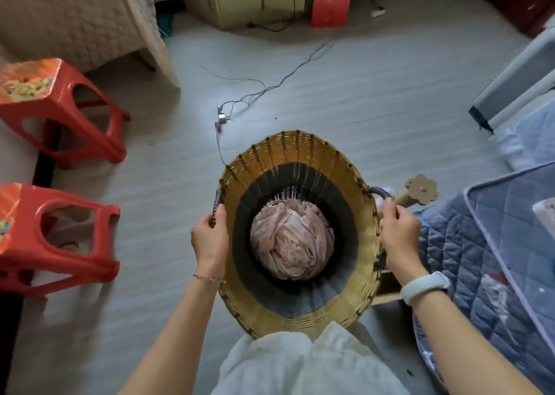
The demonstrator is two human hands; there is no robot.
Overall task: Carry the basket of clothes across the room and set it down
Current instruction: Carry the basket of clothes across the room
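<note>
While my left hand point(210, 238) closed around one dark handle and my right hand point(399, 232) wrapped the other, the woven basket point(300, 313) hung in front of me over the pale floor point(330, 94), pink clothes point(291, 244) bundled at its bottom, two red stools point(60, 109) off left.

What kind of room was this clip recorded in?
Probably a lived-in home bedroom. A blue quilted bed cover lies at the right, two red plastic stools stand on the grey floor, and both hands hold a woven wicker basket with pink crumpled cloth inside.
</note>
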